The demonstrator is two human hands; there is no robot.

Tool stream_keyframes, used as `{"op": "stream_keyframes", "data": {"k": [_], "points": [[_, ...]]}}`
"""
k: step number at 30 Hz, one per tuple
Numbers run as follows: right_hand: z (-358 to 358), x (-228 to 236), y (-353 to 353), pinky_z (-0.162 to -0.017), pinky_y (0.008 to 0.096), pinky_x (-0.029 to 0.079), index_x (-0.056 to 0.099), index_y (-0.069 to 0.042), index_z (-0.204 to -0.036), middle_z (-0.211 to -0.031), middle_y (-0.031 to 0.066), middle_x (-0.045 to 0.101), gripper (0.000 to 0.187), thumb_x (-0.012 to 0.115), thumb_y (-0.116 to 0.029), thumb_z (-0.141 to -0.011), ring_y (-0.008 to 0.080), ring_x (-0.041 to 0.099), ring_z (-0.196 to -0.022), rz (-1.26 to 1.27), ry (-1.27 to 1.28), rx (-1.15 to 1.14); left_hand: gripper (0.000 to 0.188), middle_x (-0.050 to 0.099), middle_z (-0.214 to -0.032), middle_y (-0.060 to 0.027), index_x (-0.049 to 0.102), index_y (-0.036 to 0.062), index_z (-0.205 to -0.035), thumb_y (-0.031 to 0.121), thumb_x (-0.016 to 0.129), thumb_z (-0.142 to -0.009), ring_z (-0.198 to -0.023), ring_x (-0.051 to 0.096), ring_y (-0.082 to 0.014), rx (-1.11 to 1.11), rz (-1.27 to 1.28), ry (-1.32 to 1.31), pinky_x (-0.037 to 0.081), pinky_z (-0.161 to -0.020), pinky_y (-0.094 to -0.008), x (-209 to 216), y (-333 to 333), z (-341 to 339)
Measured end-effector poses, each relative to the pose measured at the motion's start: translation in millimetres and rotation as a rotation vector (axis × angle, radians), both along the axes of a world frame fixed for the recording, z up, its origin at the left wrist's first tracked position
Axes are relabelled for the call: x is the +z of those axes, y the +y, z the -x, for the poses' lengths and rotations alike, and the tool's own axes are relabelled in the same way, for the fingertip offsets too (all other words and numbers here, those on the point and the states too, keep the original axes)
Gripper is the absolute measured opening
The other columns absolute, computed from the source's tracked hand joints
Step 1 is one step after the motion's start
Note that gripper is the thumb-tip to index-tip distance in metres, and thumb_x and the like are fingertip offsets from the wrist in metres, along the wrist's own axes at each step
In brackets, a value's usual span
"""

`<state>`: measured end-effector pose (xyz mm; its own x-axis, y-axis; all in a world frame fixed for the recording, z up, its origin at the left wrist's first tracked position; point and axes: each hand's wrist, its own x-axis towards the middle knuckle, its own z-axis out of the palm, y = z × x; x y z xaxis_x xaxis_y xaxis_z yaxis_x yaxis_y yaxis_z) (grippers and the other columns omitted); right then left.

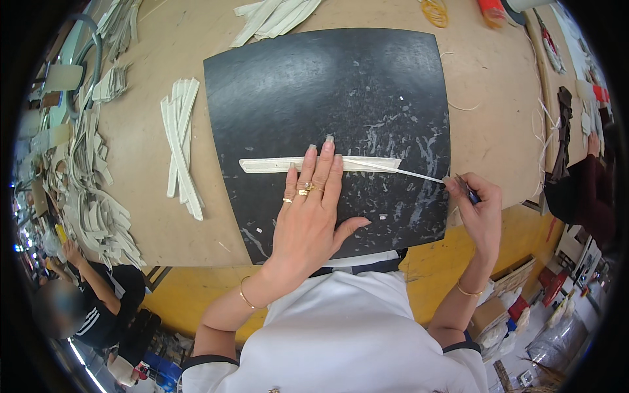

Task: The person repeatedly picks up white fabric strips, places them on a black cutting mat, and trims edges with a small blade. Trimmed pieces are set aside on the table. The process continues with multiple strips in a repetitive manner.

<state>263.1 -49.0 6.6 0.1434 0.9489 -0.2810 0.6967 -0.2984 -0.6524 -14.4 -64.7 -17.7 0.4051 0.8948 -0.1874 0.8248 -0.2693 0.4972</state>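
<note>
A flat, cream-white strip with slanted ends lies crosswise on a black mat. My left hand rests flat on it, fingers outstretched and pressing its middle. From the strip's right part a thin white sliver runs taut to my right hand, pinched between thumb and fingers at the mat's right edge. A small dark tool shows in the same hand; its kind is mostly hidden. Tiny white scraps lie on the mat near my left thumb.
Crossed white strips lie left of the mat, with another bundle behind it. Heaped strips line the table's left side. A yellow coil and red-handled pliers sit far right. A person works at lower left.
</note>
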Motion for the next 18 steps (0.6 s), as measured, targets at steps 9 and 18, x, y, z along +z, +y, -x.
{"op": "stream_keyframes", "data": {"k": [9,18], "points": [[-4.2,-8.6,7.1,-0.050,0.0286,0.028,0.065,0.004,-0.078,-0.058,0.0035,0.041,0.021,0.078,-0.012,-0.084,0.0114,0.032,-0.056,-0.064,-0.064,-0.014,0.101,0.019,-0.160,-0.0258,0.031,-0.0009,-0.151,0.059,0.069,-0.080,-0.147,0.016,-0.0492,-0.007,-0.015,-0.031,0.019,-0.117,-0.0591,-1.2,-0.1,0.1],[-6.2,-8.2,5.3,-0.056,0.0300,0.041,0.071,-0.006,-0.082,-0.070,0.0080,0.063,0.009,0.076,-0.011,-0.078,0.0223,0.055,-0.057,-0.186,-0.277,0.118,0.091,0.014,-0.158,-0.0341,0.044,0.0109,-0.148,0.065,0.068,-0.079,-0.145,0.009,-0.0577,0.041,0.014,0.092,0.011,-0.111,-0.0717,10.4,-0.9,-20.3]]}}
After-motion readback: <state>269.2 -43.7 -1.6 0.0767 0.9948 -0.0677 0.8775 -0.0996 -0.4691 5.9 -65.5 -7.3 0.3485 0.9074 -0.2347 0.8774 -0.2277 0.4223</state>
